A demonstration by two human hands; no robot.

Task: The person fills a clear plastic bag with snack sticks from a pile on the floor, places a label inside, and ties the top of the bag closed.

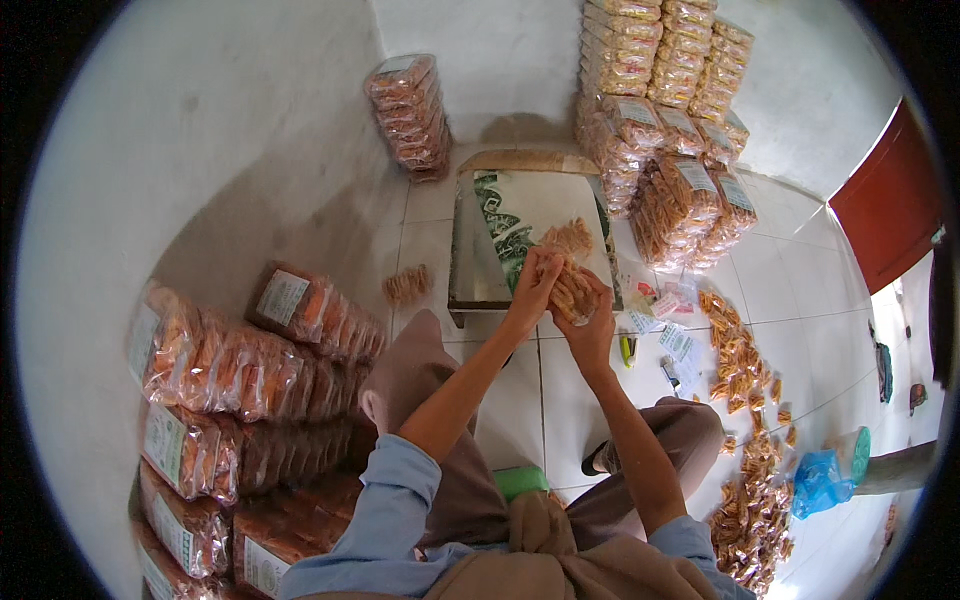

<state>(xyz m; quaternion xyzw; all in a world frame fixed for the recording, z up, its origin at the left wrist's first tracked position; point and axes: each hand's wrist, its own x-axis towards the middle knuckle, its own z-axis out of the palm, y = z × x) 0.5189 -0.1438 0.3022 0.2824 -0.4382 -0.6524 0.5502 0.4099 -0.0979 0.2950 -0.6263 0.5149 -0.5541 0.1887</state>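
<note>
Left hand (pixel 537 283) and right hand (pixel 594 318) found with fingers curled around one snack pack (pixel 572 290), above the bench (pixel 545 195). Second pack (pixel 568 237) lies just beyond, on the bench.

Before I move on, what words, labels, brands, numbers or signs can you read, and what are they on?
None can be read from here.
Left packs: white labels, print too small.
Back stack: label on top, too small.
Right packs: white labels, too small.
Floor slips: printed, too small and blurred.
Sheet: green pattern, no readable words.
Held bag: no text I can make out.
</note>
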